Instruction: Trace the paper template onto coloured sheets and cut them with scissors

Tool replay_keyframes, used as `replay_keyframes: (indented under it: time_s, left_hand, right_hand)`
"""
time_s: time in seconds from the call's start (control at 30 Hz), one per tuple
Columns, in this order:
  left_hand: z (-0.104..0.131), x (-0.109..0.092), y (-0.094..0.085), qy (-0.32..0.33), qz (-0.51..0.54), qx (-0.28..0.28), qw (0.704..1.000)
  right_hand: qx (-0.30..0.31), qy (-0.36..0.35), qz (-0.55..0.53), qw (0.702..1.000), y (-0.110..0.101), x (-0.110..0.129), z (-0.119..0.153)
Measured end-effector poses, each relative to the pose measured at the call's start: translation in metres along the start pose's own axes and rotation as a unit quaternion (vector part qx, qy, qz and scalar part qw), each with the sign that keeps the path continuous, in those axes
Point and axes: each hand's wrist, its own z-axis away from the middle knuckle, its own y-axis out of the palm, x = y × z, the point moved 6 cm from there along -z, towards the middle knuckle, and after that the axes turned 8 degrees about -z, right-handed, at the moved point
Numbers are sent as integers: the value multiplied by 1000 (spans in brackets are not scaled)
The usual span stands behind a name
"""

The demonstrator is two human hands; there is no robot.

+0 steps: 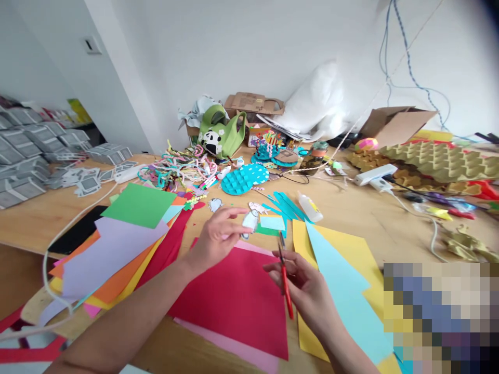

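Between its thumb and fingers, my left hand (220,234) pinches a small pale paper fish cutout (250,221). To the right of it, my right hand (300,278) holds red-handled scissors (286,285), blades pointing up and away from me. Beneath both hands lies a large red paper sheet (237,293) on top of a pink one. A pink fish cutout (258,208) and a bluish fish cutout (215,204) rest on the table beyond my hands. Near the scissor tips is a small light blue paper rectangle (272,222).
Stacked coloured paper (117,249) lies at the left, yellow sheets (351,249) at the right. A glue bottle (311,207), blue egg-tray pieces (245,179), a green panda bag (221,132), a power strip (375,175) and egg cartons (444,161) stand farther back.
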Motion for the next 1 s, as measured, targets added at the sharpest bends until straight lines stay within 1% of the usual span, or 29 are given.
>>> replay_keyframes:
  time_s: [0.07, 0.13, 0.2, 0.27, 0.33, 0.4, 0.47, 0.53, 0.57, 0.63, 0.7, 0.73, 0.77, 0.8, 0.87, 0.93, 1.0]
  left_hand:
    - [10, -24, 6, 76, -61, 0, 995]
    - [20, -38, 15, 117, -87, -9, 989]
    - [28, -45, 25, 131, -92, -11, 987]
    - [35, -49, 36, 136, -89, 3, 987]
    - [39, -52, 45, 139, -80, 31, 987]
    - [39, -54, 48, 124, -56, 54, 989]
    - [36, -49, 46, 71, -16, 61, 995]
    - [34, -36, 46, -25, 34, 72, 996]
    - [35, -28, 48, -81, 63, 89, 991]
    - [40, -15, 58, -180, 129, 141, 965]
    - [47, -7, 68, -251, 200, 187, 928]
    - [49, -4, 71, -279, 230, 197, 911]
    - [51, -1, 72, -304, 255, 193, 897]
    - [51, 2, 71, -328, 274, 176, 887]
    - [49, 7, 66, -364, 299, 125, 873]
    - [48, 11, 62, -382, 315, 89, 864]
    - [48, 13, 63, -387, 322, 88, 860]
  right_hand:
    - [-7, 41, -97, 994, 1, -2, -1]
    - [-22, 51, -174, 983, 1, -4, -1]
    - [-43, 47, -232, 971, 2, -5, -1]
    - [-69, 43, -267, 960, 0, -7, -1]
    - [-93, 39, -275, 956, -4, -9, -2]
    - [-105, 30, -251, 962, -9, -8, -4]
    - [-94, 11, -185, 978, -12, -5, -6]
    - [-45, -10, -99, 994, -8, -2, -8]
    - [-10, -18, -55, 998, -4, -1, -8]
    - [48, -30, 16, 998, 4, -2, -6]
    - [72, -37, 62, 995, 9, -4, -5]
    - [73, -37, 74, 994, 9, -4, -5]
    - [72, -36, 78, 994, 9, -5, -5]
    - [70, -33, 75, 994, 7, -6, -6]
    - [60, -22, 54, 996, 3, -7, -9]
    - [38, -11, 29, 999, -3, -8, -13]
    - [9, -4, 13, 1000, -9, -9, -15]
